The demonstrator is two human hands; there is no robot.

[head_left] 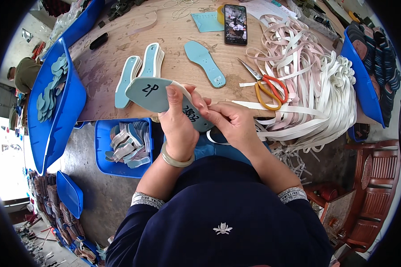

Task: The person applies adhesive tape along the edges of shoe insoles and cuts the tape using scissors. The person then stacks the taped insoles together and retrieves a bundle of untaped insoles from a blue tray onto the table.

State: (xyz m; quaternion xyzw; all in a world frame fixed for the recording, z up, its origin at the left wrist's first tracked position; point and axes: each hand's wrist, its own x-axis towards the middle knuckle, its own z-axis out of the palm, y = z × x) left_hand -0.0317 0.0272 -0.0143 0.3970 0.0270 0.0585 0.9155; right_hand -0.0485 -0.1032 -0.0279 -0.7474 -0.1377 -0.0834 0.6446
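Note:
My left hand (179,122), with a pale bangle at its wrist, grips a light blue insole (143,91) in front of me, thumb on its marked face. White edging shows along the insole's far side by the fingers. Closed in a pinch at the insole's right part, my right hand (237,124) holds a narrow white strip (214,138) against the edge; its fingertips partly hide the strip. Just beyond, two stacks of insoles (128,75) (152,60) stand on the wooden table (173,26). A single blue insole (205,63) lies flat to their right.
Orange-handled scissors (272,91) lie beside a large tangled heap of white and pinkish strips (316,102). A phone (235,24) rests at the far side. Blue bins (75,102) (99,147) (363,95) hold insoles and footwear pieces. A wooden chair (378,187) stands at right.

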